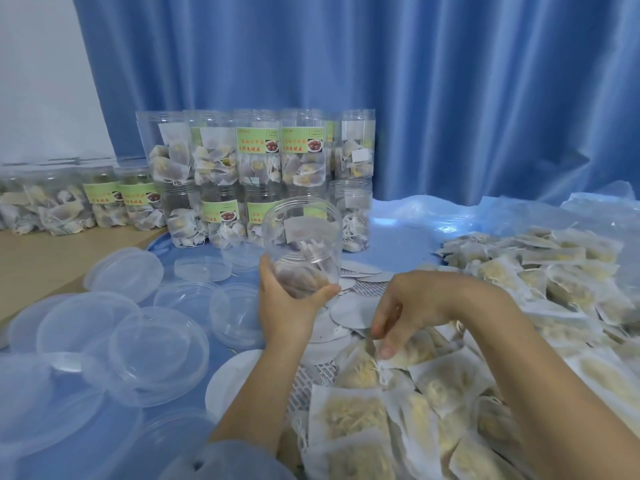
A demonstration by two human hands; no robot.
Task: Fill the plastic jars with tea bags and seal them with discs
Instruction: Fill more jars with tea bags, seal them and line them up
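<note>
1. Nearest the viewer, a heap of tea bags covers the counter under and to the right of the right hand's grip; a pale blue sleeve shows at the bottom edge.
2. The right hand hangs wrist-high over that heap, fingers curled down, its grip pinching the corner of one tea bag that still lies on the pile.
3. Left of that grip, the left hand grips an open clear plastic jar around its lower part, thumb on the right side, and holds it tilted with the mouth up and away. A few tea bags sit inside the jar.
4. Between and just beyond the two grips, flat white discs lie overlapping on the blue surface.
5. Left of the left grip, many clear plastic lids lie scattered and stacked.
6. Farther behind the held jar, filled jars with green labels stand two layers high; more filled jars lie to their left.
7. A blue curtain hangs at the back.
</note>
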